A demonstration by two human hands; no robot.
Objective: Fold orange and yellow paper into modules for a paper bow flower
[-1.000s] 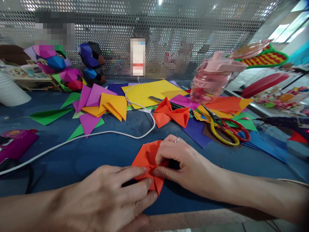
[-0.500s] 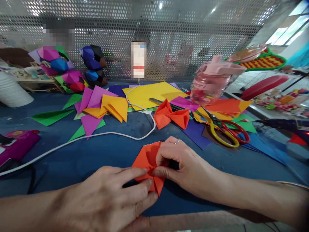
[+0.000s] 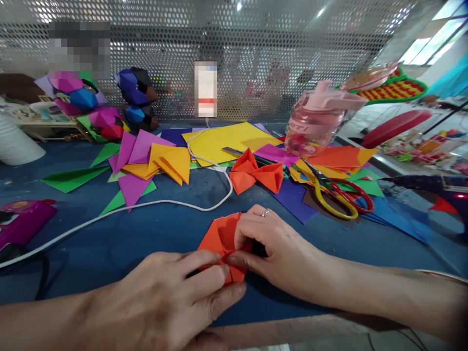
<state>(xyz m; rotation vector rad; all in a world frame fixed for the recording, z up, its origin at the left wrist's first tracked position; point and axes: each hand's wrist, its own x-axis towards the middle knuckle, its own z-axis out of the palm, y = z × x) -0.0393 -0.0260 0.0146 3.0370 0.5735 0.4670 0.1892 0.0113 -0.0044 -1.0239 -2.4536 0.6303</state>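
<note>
An orange folded paper piece lies on the blue table top near its front edge. My left hand presses down on the near part of it, fingers held together over the fold. My right hand, with a ring on one finger, pinches the paper's right side between thumb and fingers. Much of the paper is hidden under both hands. A second orange folded piece sits a little farther back.
Folded purple, orange and green papers and a yellow sheet lie behind. A white cable loops across the table. Yellow-and-red scissors, a pink bottle, paper balls and a perforated metal screen stand at the back.
My left fingers have slid a little farther over the near corner of the orange paper, which now looks flatter. The right hand keeps its pinch.
</note>
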